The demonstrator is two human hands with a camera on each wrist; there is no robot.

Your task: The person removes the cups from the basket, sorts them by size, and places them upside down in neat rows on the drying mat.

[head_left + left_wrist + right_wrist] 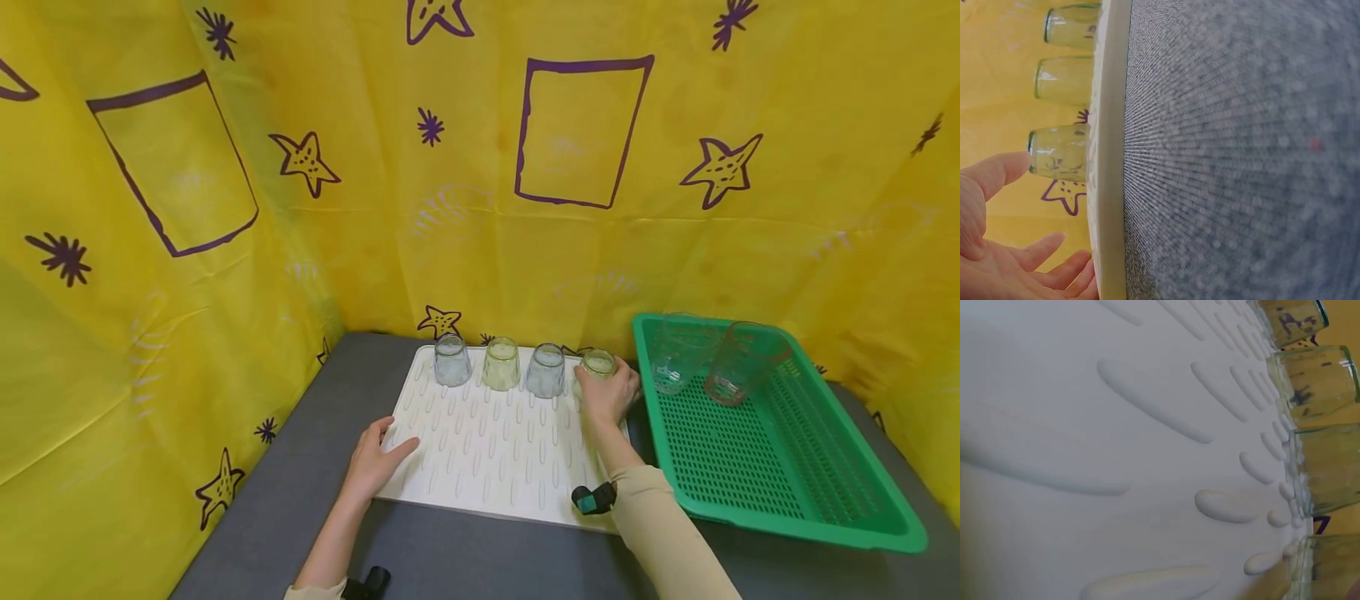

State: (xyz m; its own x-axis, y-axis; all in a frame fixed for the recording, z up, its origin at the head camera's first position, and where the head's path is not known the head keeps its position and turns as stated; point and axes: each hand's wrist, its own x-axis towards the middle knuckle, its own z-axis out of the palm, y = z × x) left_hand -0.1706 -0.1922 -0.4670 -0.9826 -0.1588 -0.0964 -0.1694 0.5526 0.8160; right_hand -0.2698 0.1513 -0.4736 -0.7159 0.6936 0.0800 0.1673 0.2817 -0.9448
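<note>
The green-rimmed glass (598,362) my right hand (611,393) grips could knock the bluish glass (546,372) if I shift sideways. My left hand (372,458) is empty, fingers apart.

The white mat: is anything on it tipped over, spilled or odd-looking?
Nothing plainly stands out. The small glasses stand in a row along the far edge of the white mat, narrower ends up, apparently upside down; the right hand holds the rightmost glass. I see no spill.
</note>
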